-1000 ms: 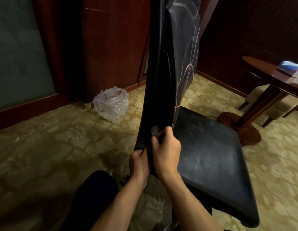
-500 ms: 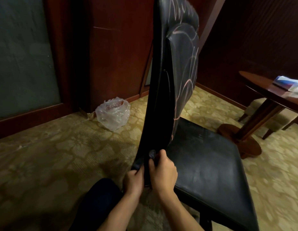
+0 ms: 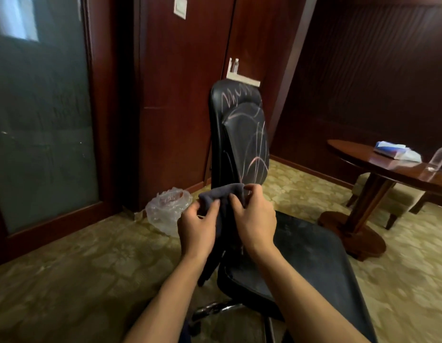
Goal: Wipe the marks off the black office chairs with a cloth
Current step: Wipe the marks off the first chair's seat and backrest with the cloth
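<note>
Both hands up in front of the chair (image 3: 239,149), sharing one dark cloth (image 3: 222,194). Left hand (image 3: 197,229) pinching the near fold between thumb and curled fingers; right hand (image 3: 254,219) clenched round the other side, fingertips hooked over the top edge. Cloth bunched between them at the top, the rest hanging down in a long tail toward the front of the seat (image 3: 313,263), not touching the backrest as far as can be told

Chair just beyond the hands, turned partly side-on, backrest upright. Pale pink scribbles (image 3: 236,97) zigzagged across the headrest, long looping strokes (image 3: 254,144) running down the padded back. Seat dull and dusty-looking, no clear scribbles visible there in this light

By the look of it, hardly begun on this chair: every stroke on the backrest crisp and unsmeared, cloth apparently being folded or readied rather than rubbing. Left to do: headrest, the whole padded back, likely the seat too. No other chairs clearly in sight

Off to the side: crumpled plastic bag (image 3: 168,209) on the patterned carpet (image 3: 66,268), round wooden table (image 3: 378,164) at right
</note>
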A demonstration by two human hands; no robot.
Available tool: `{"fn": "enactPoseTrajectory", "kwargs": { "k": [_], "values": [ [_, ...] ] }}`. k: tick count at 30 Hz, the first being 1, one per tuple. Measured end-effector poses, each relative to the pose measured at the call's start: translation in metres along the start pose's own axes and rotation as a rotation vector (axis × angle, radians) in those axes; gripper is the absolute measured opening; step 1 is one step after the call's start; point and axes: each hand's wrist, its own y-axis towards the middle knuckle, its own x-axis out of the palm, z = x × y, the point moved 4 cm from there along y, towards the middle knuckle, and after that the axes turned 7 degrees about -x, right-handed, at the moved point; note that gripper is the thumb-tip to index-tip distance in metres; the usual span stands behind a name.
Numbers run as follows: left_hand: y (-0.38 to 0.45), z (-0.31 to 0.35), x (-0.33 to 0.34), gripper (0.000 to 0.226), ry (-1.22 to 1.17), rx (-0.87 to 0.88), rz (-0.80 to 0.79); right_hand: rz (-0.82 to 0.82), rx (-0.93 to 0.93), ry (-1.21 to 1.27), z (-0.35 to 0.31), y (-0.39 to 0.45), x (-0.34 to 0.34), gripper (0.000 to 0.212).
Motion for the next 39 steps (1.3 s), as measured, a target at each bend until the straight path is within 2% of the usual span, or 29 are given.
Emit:
{"fn": "enactPoseTrajectory", "kwargs": {
  "k": [5,8,11,16,21,25,30,33,36,39],
  "values": [
    [0.011,0.056,-0.008,0.016,0.010,0.175,0.042,0.034,-0.057,0.102,-0.027,0.028,-0.017,0.032],
    [0.022,0.084,-0.005,0.004,0.036,0.224,0.061,0.064,-0.092,0.210,-0.037,0.047,-0.024,0.027],
    [0.045,0.105,0.001,0.005,0.058,0.286,0.105,0.086,-0.159,0.284,-0.046,0.074,-0.030,0.020],
    [0.093,0.158,0.016,0.028,0.072,0.470,0.237,0.169,-0.277,0.358,-0.067,0.145,-0.040,0.015],
    [0.123,0.185,0.028,0.032,0.155,0.546,0.371,0.103,-0.413,0.435,-0.086,0.217,-0.025,0.011],
    [0.144,0.192,0.032,0.027,0.241,0.599,0.298,0.027,-0.551,0.407,-0.087,0.254,-0.003,0.013],
    [0.162,0.197,0.034,0.022,0.347,0.472,0.246,-0.132,-0.602,0.339,-0.090,0.277,0.012,0.014],
    [0.176,0.194,0.036,0.024,0.295,0.308,0.197,-0.338,-0.581,0.327,-0.089,0.292,0.019,0.022],
    [0.194,0.191,0.044,0.035,0.294,0.174,0.194,-0.561,-0.542,0.290,-0.088,0.309,0.019,0.040],
    [0.216,0.195,0.052,0.032,0.381,0.025,0.198,-0.590,-0.476,0.257,-0.086,0.331,0.012,0.044]
  ]
}}
